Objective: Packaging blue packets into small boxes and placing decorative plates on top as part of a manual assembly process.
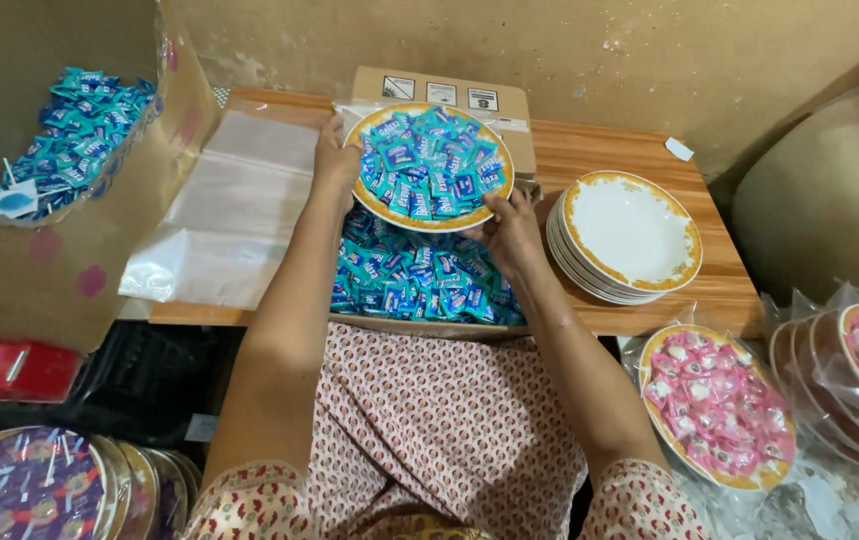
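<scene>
A white plate with an orange patterned rim [382,208], filled with small blue-green sachets [432,162], is held over an open box of the same sachets [412,282] on a wooden table. My left hand [335,158] grips the plate's left rim. My right hand [510,228] grips its lower right rim. The plate is tilted slightly toward me.
A stack of empty matching plates [630,235] sits to the right on the table [720,290]. Clear plastic bags [235,205] lie at left. A cardboard box with more blue sachets [60,130] stands far left. Wrapped plates of pink sachets [720,405] lie lower right, purple ones [25,485] lower left.
</scene>
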